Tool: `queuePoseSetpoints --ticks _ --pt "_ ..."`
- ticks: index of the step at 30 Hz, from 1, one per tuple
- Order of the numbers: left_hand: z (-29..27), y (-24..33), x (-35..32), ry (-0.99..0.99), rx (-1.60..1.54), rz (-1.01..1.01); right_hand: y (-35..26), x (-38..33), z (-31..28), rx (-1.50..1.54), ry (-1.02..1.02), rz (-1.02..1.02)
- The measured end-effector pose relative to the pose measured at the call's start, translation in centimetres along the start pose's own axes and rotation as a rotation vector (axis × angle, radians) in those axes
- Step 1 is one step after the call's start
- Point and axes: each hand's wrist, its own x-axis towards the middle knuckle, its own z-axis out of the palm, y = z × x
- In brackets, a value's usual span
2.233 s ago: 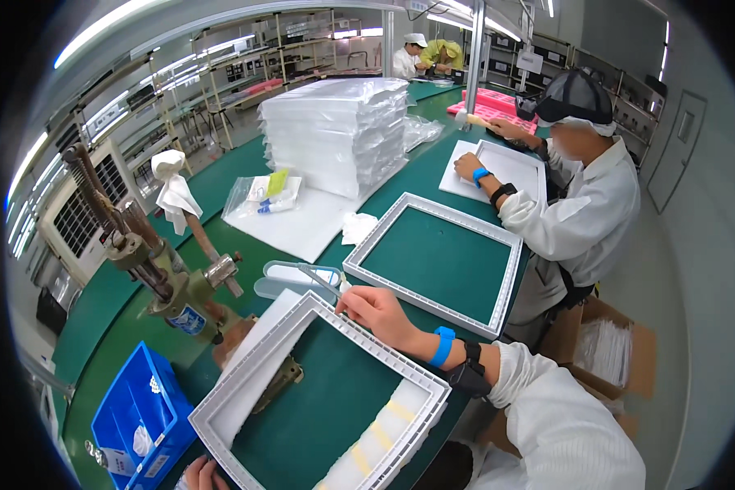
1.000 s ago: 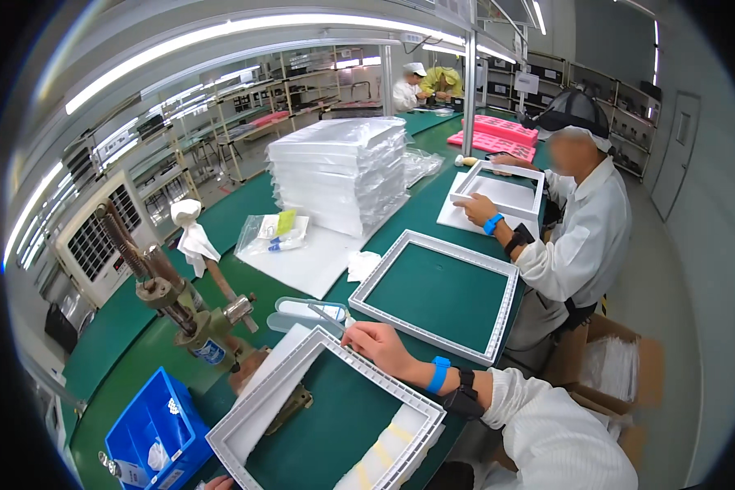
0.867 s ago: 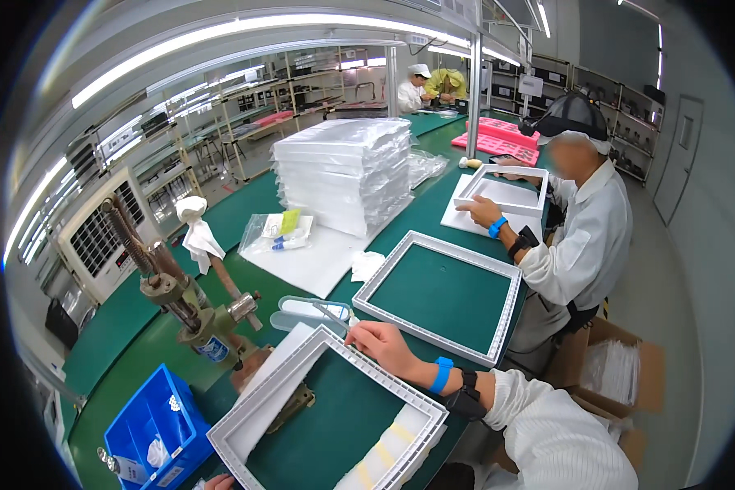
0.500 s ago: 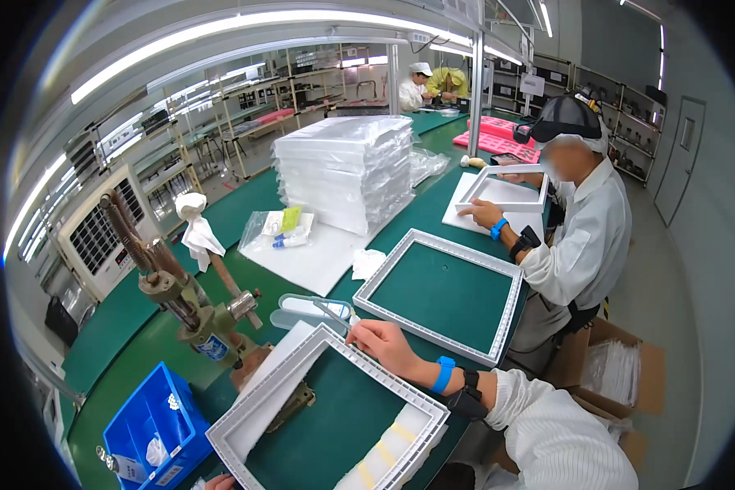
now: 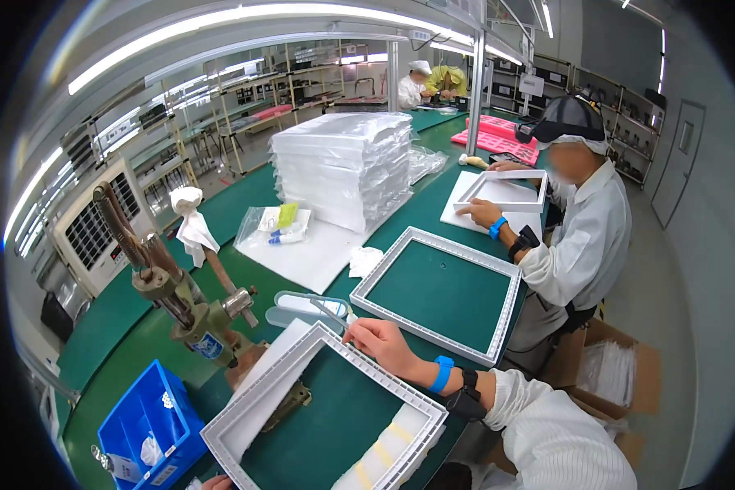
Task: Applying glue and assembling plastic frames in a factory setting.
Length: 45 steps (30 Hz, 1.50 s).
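Observation:
A white rectangular frame (image 5: 404, 380) lies in front of me, tilted on white padding (image 5: 388, 449) with yellowish tape strips. My right hand (image 5: 381, 343) is at its far corner, thumb and fingers pinched round slim grey tweezers (image 5: 328, 309). The tool points away to the left, and its grip end is hidden in the fingers. Only a sliver of my left hand (image 5: 217, 483) shows at the lower edge, beside the frame's near left corner; its grip is out of sight. A clear oblong case (image 5: 302, 307) lies open just beyond the tweezers.
To the left stand a hand press (image 5: 189, 314) and a blue divided bin (image 5: 157, 433). A second white frame (image 5: 433, 241) lies ahead, near stacked wrapped white sheets (image 5: 343, 167). On the right a co-worker (image 5: 584, 220) handles another frame; cardboard boxes (image 5: 616, 367) stand below.
The view has shifted slightly, moving the scene a little to the left. My right hand keeps its pinch on the tweezers at the same corner of the frame.

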Motion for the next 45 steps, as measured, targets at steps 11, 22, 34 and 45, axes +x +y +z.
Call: queuePoseSetpoints --ticks 11,22,34,45 --pt "0.0 0.5 0.5 -0.03 -0.009 0.005 0.4 0.2 -0.2 0.01 0.006 0.013" --pt "0.2 0.2 0.2 -0.041 -0.021 0.002 0.1 0.2 -0.1 0.017 0.013 0.011" --pt "0.5 0.0 0.2 -0.059 -0.013 0.015 0.0 0.1 -0.1 -0.009 0.001 -0.003" --pt "0.6 -0.5 0.1 -0.099 -0.013 -0.016 -0.2 0.1 -0.1 0.02 -0.011 0.012"
